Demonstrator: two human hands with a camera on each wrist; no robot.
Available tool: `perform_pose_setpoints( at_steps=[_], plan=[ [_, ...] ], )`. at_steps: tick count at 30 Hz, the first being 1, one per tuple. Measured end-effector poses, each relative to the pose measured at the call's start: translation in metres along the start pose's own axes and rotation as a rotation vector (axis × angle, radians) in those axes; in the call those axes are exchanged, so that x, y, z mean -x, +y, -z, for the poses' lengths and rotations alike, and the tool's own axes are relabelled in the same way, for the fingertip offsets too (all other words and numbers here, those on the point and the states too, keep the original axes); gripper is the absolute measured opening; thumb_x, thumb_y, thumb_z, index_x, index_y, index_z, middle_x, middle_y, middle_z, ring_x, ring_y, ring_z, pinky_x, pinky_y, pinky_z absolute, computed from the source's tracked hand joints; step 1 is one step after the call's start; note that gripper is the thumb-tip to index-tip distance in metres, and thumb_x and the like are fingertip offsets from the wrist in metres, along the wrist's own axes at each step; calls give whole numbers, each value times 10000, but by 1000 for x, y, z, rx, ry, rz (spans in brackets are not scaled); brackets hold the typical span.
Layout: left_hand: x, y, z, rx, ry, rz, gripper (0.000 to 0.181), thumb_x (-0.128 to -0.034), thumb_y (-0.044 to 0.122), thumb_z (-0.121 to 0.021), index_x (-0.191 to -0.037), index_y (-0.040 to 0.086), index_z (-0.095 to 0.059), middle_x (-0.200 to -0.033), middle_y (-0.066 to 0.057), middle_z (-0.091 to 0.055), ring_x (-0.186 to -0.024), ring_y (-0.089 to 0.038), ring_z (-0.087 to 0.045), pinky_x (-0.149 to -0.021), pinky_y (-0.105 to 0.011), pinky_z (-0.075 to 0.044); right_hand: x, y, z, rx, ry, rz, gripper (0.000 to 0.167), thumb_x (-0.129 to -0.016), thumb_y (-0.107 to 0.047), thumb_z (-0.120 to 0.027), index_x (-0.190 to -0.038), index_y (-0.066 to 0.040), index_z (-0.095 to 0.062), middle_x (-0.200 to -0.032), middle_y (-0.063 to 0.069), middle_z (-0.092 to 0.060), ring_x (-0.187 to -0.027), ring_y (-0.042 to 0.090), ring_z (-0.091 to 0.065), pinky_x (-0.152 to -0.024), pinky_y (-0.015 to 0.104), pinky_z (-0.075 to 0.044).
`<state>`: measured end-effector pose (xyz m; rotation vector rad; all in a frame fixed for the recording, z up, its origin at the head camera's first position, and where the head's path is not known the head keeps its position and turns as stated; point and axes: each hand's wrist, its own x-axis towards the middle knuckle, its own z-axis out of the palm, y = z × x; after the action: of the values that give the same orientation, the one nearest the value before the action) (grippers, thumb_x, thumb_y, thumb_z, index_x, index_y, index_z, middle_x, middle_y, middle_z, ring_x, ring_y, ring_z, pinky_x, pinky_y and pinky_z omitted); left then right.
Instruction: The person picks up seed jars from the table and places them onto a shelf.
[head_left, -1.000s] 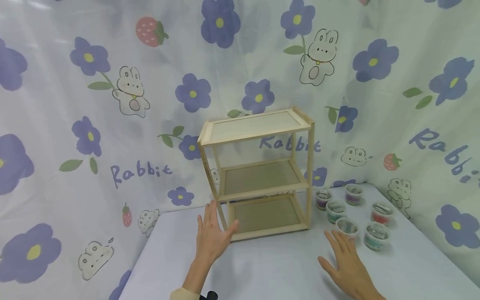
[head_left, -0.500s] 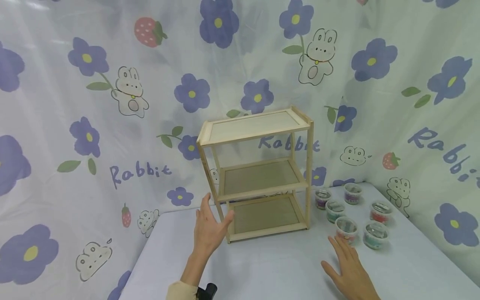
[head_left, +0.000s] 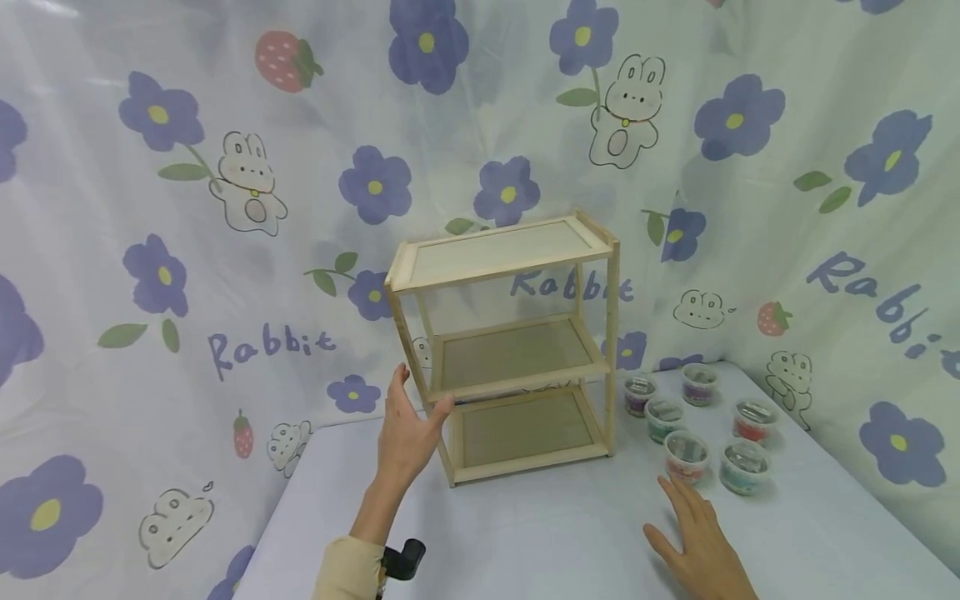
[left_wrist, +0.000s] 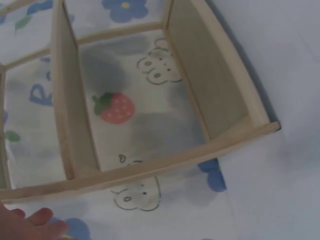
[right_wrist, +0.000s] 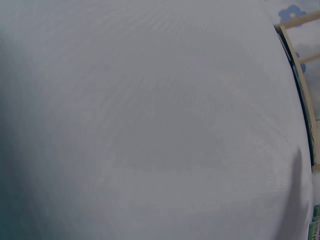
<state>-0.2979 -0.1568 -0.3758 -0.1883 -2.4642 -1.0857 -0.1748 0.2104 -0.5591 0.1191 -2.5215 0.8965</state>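
A three-tier wooden shelf [head_left: 517, 357] stands upright near the back of the table. Beside its left front post is my left hand [head_left: 405, 442], thumb apart from the raised fingers. In the left wrist view, its fingertips [left_wrist: 40, 222] show at the lower left, close to the post; whether they touch it I cannot tell. My right hand [head_left: 701, 546] is held over the table at the right, fingers extended and holding nothing. Just beyond its fingertips stands a clear-lidded tub [head_left: 686, 457] with pinkish contents. The right wrist view shows mostly white tabletop.
Several more small tubs cluster right of the shelf, among them a teal one [head_left: 745, 467], a red one [head_left: 753, 421] and a purple one [head_left: 699, 383]. A patterned curtain [head_left: 300, 217] hangs behind the white table [head_left: 540, 533].
My left hand has risen slightly along the shelf's left post. The right hand has drawn back a little from the tubs. The head view has shifted slightly; shelf and tubs stay put.
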Motion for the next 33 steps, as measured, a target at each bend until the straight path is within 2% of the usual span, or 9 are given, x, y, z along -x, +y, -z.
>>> perform_pose_setpoints(
  at_steps=[4,13,18,24,27,31,33],
  plan=[
    [-10,8,9,44,-18,8,941,-903,571,-593,-1574,101,-128,-1602,-122,-280,-1403,-407,-365,-996,-658,-362,1,0,0,3,5,-7,700,-921,-313,-688,-1476,-19,-377,-1487,238,-362,-1335,475,-340,-1106,677,-158],
    [-35,25,32,154,-14,-27,893,-932,538,-567,-1575,93,-136,-1591,-152,-279,-1456,-374,-279,-1105,-582,-287,-1,-2,3,-9,-22,-37,702,-935,-333,-671,-1480,-25,-353,-1488,243,-353,-1343,488,-319,-1100,680,-162],
    [-43,33,37,189,-4,-40,880,-927,538,-563,-1574,103,-155,-1582,-151,-296,-1465,-347,-266,-1114,-578,-275,-1,-2,4,-8,-35,-69,702,-941,-348,-660,-1480,-27,-345,-1491,231,-352,-1348,493,-315,-1103,678,-160],
    [-49,38,39,200,-18,-54,855,-929,539,-549,-1574,125,-169,-1573,-160,-308,-1463,-328,-281,-1110,-595,-277,1,-1,4,-21,-6,-53,693,-931,-314,-676,-1472,-28,-353,-1484,225,-361,-1333,489,-326,-1121,662,-142],
    [-55,43,40,273,-24,-58,828,-938,498,-541,-1564,95,-179,-1518,-182,-373,-1440,-321,-323,-1107,-566,-300,2,0,4,-31,1,-49,693,-931,-308,-677,-1472,-26,-349,-1483,219,-362,-1332,477,-326,-1118,664,-145],
    [-66,52,44,420,-23,-63,758,-965,427,-512,-1539,34,-211,-1443,-205,-437,-1358,-321,-415,-1085,-499,-343,1,0,4,-42,-7,-65,702,-938,-316,-668,-1482,-27,-331,-1492,220,-354,-1341,462,-315,-1122,655,-144],
    [-71,56,47,458,-22,-60,733,-983,421,-485,-1534,16,-220,-1443,-220,-437,-1322,-323,-444,-1080,-484,-350,1,0,4,-45,-16,-81,710,-942,-329,-662,-1488,-28,-322,-1497,223,-348,-1343,458,-311,-1121,649,-154]
  ],
)
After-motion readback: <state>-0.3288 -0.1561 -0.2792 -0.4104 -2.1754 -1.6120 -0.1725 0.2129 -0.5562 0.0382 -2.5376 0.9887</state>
